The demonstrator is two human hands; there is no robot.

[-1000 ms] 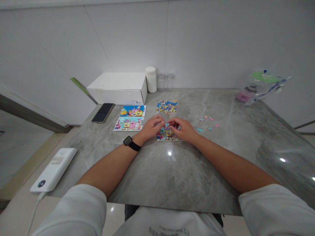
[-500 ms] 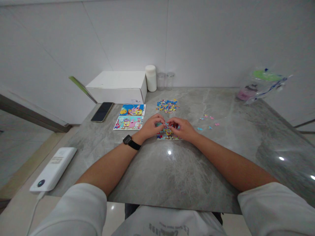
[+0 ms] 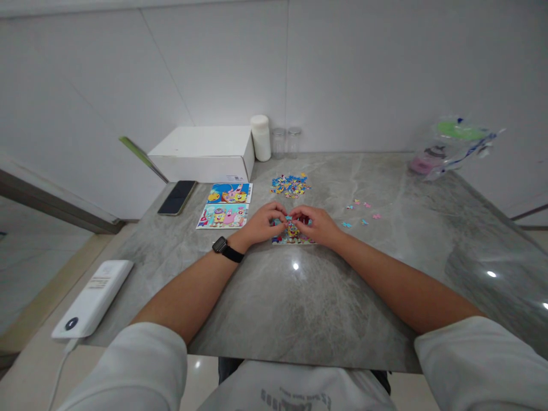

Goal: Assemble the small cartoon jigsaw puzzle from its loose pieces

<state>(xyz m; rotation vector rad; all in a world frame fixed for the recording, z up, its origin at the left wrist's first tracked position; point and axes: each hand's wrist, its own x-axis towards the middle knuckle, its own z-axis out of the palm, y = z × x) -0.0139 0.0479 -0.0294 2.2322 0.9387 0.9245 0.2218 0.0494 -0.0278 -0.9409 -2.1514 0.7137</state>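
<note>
A partly covered jigsaw puzzle (image 3: 293,233) with bright cartoon figures lies flat on the grey table in front of me. My left hand (image 3: 268,221) is over its left side, thumb and fingers pinched together. From the right comes my right hand (image 3: 315,224), also in a pinch, its fingertips close to the left ones. Between them, at the puzzle's upper edge, shows a small light-blue jigsaw piece (image 3: 289,217), mostly hidden by the fingers. Beyond the hands is a pile of loose jigsaw pieces (image 3: 290,185). Several single blue and pink pieces (image 3: 346,224) lie to the right.
Two picture cards (image 3: 222,216) lie left of the hands, with a phone (image 3: 177,197) beside them. Behind stand a white box (image 3: 197,165), a white bottle (image 3: 261,138) and two clear glasses (image 3: 294,142). A bagged cup (image 3: 440,148) is back right; a power bank (image 3: 94,298), front left.
Both hands stay over the puzzle, with the fingertips barely shifted. The whole view has moved very slightly; the pile and loose pieces lie as before.
</note>
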